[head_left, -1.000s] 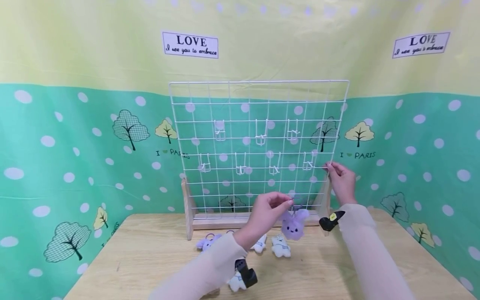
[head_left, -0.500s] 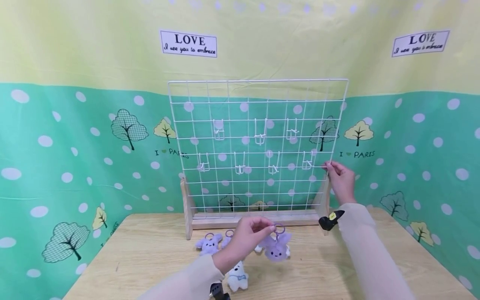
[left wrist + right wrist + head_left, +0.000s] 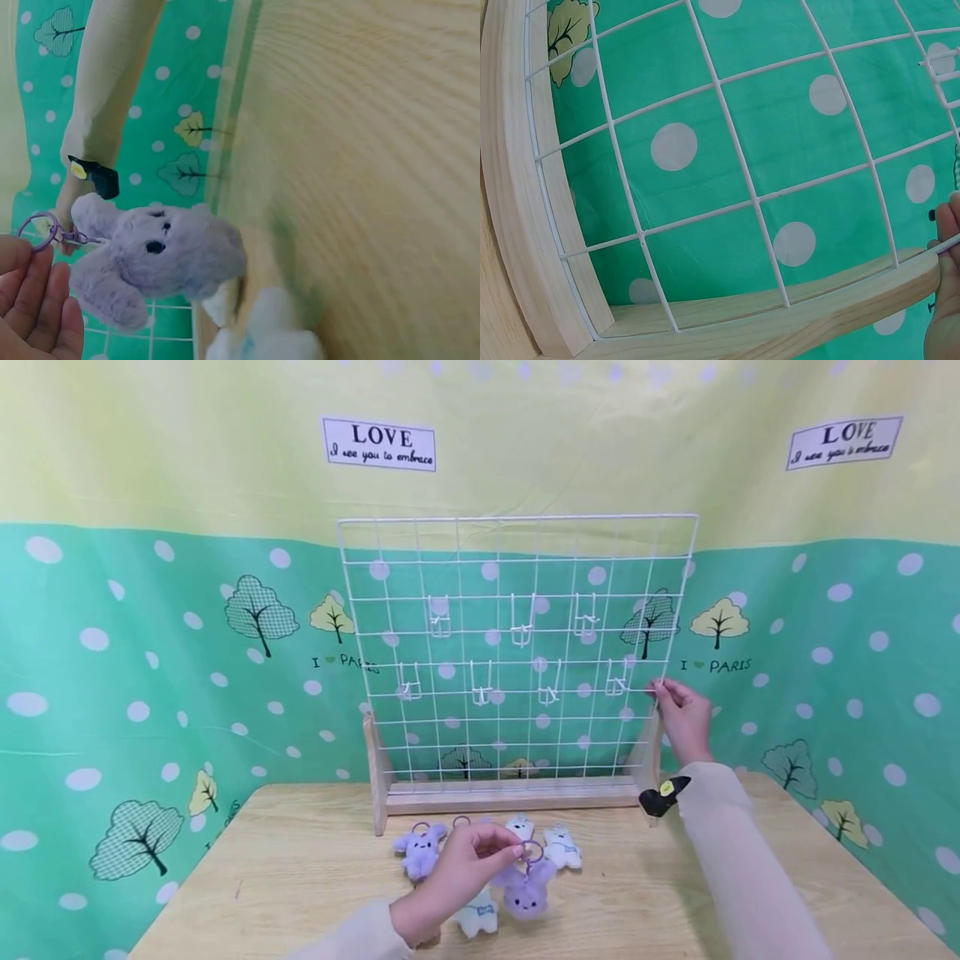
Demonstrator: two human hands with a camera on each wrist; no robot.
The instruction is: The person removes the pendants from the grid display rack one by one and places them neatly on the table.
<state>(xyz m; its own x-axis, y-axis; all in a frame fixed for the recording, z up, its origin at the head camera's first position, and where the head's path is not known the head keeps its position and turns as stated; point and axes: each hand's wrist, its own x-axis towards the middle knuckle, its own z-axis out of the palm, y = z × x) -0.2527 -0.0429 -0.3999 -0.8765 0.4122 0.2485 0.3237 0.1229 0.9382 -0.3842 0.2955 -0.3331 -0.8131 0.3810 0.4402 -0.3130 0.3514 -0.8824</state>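
Observation:
My left hand pinches the purple ring of a fluffy purple plush keychain. The long-eared plush dangles over the table; its ring shows between thumb and fingers in the left wrist view. With my right hand I grip the right side of a white wire grid rack, just above its wooden foot. Only part of that hand enters the right wrist view. Several white hooks hang on the grid in two rows, with nothing on them.
Another purple plush lies left of my left hand. White plush keychains lie behind the held one, and a white one lies nearer, partly covered. The rack's wooden base stands at the table's back.
My left hand has carried the purple plush keychain down and left, away from the grid and toward the front of the table. My right hand has stayed on the rack's side.

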